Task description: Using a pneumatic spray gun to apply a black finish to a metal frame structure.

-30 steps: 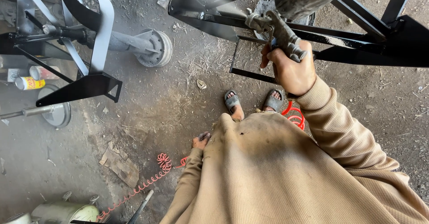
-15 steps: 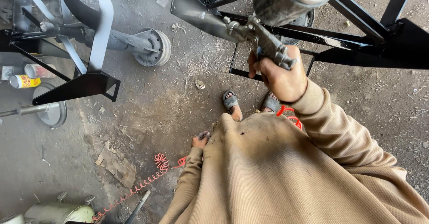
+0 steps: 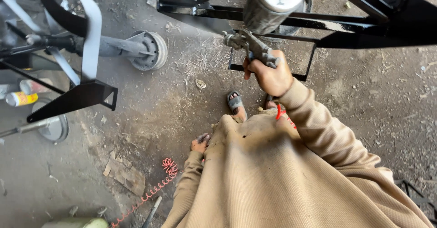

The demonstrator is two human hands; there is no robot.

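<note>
1. Raised and swung a little leftward since the earlier frames, the spray gun [image 3: 252,46] now has its metal cup [image 3: 273,2] near the top edge of the head view, and its nozzle sits lower against the black metal frame [image 3: 364,21].
2. Fingers of the right hand [image 3: 268,75] are closed around the gun's handle, much as before, with the gun just in front of the frame's crossbars; that puts the nozzle on a different stretch of the bars.
3. Hanging low by the beige sweater [image 3: 291,178], the left hand [image 3: 200,144] holds nothing; its fingers look loosely curled, but I cannot tell more.
4. A sandalled foot [image 3: 236,104] stands on the dirt floor [image 3: 182,100] below the gun, unchanged.
5. Off to the left, a small wheel [image 3: 148,50], a yellow can [image 3: 20,98] and a red coiled hose [image 3: 157,184] lie well apart from both hands.
</note>
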